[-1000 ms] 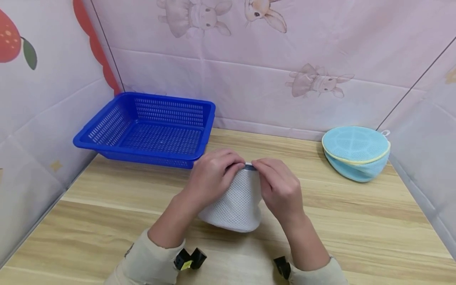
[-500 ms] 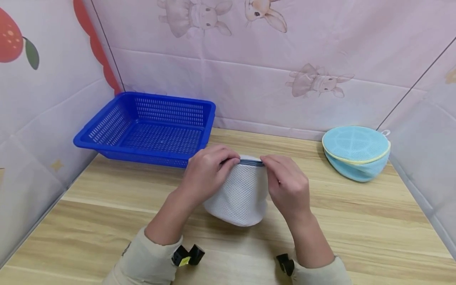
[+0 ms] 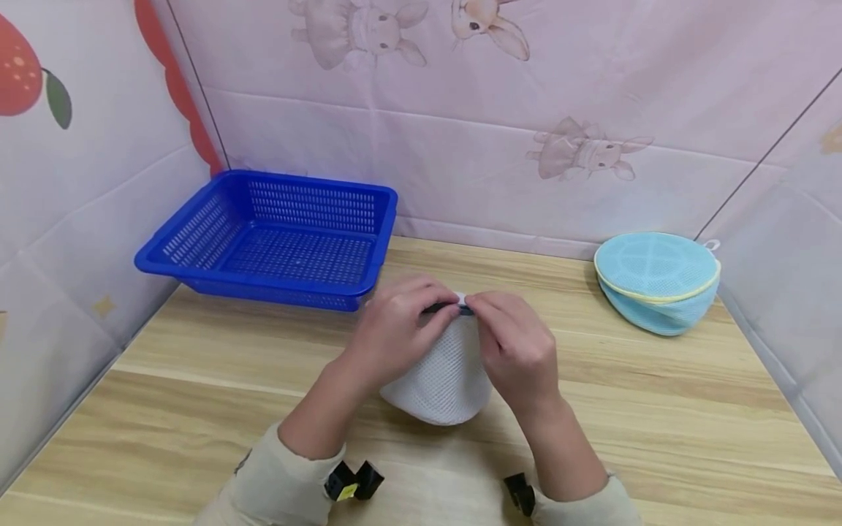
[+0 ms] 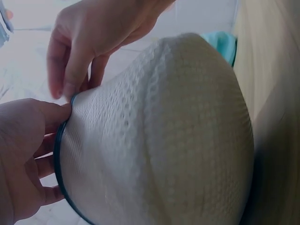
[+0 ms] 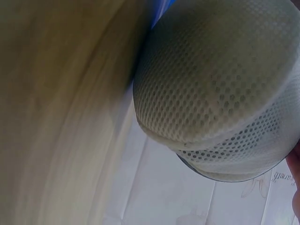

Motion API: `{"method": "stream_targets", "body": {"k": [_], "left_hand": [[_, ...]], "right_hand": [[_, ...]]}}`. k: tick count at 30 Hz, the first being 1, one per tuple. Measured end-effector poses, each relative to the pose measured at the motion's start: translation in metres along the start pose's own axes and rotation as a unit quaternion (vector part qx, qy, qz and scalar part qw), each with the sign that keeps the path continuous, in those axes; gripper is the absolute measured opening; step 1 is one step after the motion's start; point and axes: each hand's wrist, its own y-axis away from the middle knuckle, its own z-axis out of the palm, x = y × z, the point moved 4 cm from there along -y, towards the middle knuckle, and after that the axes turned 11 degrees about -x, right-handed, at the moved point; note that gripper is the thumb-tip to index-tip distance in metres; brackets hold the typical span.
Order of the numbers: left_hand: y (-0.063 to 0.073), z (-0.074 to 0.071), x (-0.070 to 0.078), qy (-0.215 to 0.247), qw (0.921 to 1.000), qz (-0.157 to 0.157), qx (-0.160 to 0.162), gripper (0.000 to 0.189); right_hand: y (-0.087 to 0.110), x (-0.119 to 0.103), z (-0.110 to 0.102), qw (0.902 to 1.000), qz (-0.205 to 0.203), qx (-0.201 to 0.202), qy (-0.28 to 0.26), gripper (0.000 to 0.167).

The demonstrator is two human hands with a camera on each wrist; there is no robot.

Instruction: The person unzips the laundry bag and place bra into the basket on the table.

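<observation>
A white mesh laundry bag (image 3: pixel 439 383) with a dark zipper along its top rim is held upright over the table in the head view. My left hand (image 3: pixel 395 332) pinches the rim at the zipper. Close beside it, my right hand (image 3: pixel 517 347) pinches the same edge, and the fingertips nearly meet. From the left wrist, the bag (image 4: pixel 159 131) bulges toward the camera, its rim between thumb and fingers. The right wrist view is mostly filled by the bag's mesh (image 5: pixel 211 79); the zipper pull cannot be made out.
A blue plastic basket (image 3: pixel 263 283) stands at the back left of the wooden table (image 3: pixel 658 416). At the back right sits a light blue mesh bag (image 3: pixel 658 267) with yellow trim. Fabric-covered walls (image 3: pixel 460 131) close off the back and both sides.
Half a second ago the hands were farther apart, with a stretch of zipper showing between them. Now both have come together and slightly down, covering most of it.
</observation>
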Motion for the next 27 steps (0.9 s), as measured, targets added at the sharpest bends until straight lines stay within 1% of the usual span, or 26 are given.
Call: {"method": "stream_targets", "body": {"k": [3,8,14,21,25,27], "left_hand": [[-0.001,0.002,0.003,-0.005,0.9999,0.013,0.004,0.008],[-0.001,0.001,0.004,-0.016,0.9997,0.013,0.010,0.006],[0.000,-0.003,0.000,-0.030,0.9993,0.001,0.022,0.005],[0.000,-0.010,-0.004,-0.032,0.9990,-0.018,0.027,0.006],[0.000,-0.014,-0.006,-0.031,0.9986,-0.025,0.033,0.007],[0.001,-0.015,-0.008,-0.029,0.9984,-0.031,0.037,0.007]], "right_hand": [[0.000,-0.003,0.001,0.9999,-0.010,0.002,-0.003,0.014],[0.000,-0.003,0.002,0.9998,-0.017,0.002,0.002,0.015],[0.002,0.001,0.002,0.9999,-0.010,0.000,0.010,0.015],[0.002,0.007,-0.001,0.9998,0.000,0.003,0.019,0.017],[0.002,0.009,-0.003,0.9997,0.011,0.007,0.019,0.021],[0.003,0.010,-0.004,0.9996,0.018,0.008,0.020,0.020]]}}
